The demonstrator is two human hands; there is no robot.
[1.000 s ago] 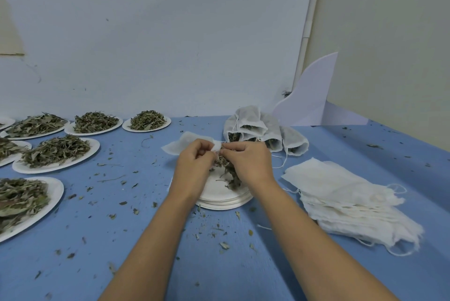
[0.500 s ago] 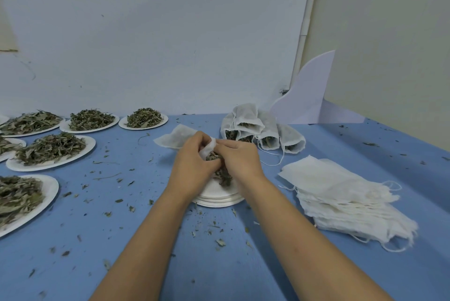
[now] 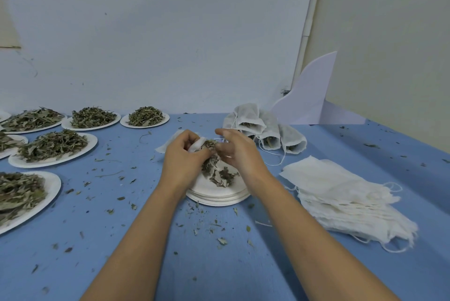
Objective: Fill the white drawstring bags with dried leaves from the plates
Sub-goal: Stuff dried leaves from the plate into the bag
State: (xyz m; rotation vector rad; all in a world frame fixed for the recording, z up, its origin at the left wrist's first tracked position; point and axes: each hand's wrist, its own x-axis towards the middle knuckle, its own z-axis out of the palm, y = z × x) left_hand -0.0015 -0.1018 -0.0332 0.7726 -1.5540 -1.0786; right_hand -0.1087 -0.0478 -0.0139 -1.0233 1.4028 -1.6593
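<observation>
bag (image 3: 196,147) over far edge of plates (image 3: 219,199), mid-table (image 3: 136,222) | long axis left-right, mouth facing right | left hand (image 3: 182,162) clamps mouth rim | right hand (image 3: 239,154) pinches leaves (image 3: 211,144) at mouth

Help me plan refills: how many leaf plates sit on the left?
6 plates: three in back, two in the middle, one nearest. A rim at the far-left edge may be a seventh.

no readable text, labels or numbers on anything in view
</observation>
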